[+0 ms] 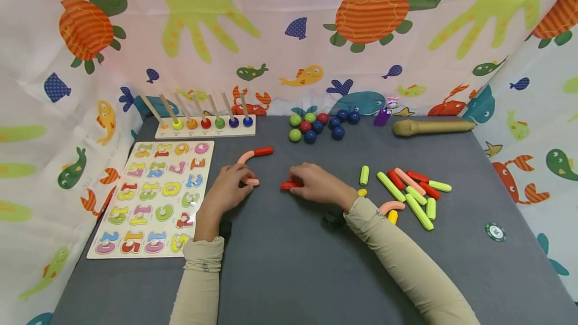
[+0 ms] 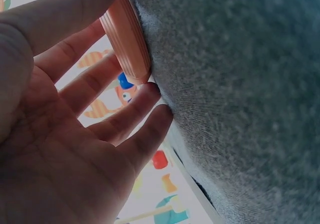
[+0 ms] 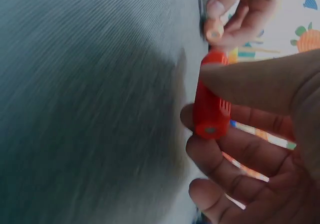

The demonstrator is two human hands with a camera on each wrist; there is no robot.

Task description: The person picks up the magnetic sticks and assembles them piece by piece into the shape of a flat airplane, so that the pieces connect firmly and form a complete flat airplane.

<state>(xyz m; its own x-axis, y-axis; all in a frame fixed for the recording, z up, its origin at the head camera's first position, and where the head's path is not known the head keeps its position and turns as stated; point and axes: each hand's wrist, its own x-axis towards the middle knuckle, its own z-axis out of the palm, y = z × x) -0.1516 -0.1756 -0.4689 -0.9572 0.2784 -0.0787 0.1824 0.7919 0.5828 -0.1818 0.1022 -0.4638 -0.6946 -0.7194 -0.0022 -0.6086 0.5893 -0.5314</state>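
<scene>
While the left hand point(image 1: 230, 187) pinches a short pink ribbed plastic rod point(image 1: 252, 182) and the right hand's point(image 1: 316, 184) fingers point(image 3: 240, 87) clamp a short red ribbed rod point(image 3: 211, 104) mid-bench, I judge either piece could slip on the grey cloth-covered bench point(image 1: 289, 265), misaligning their ends

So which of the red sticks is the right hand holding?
The red stick at mid-table under the right hand, apart from the loose reds in the pile.

My head camera looks down at the whole grey worktop point(image 1: 289, 265). My wrist cameras sit very close, both showing that same grey worktop.
</scene>
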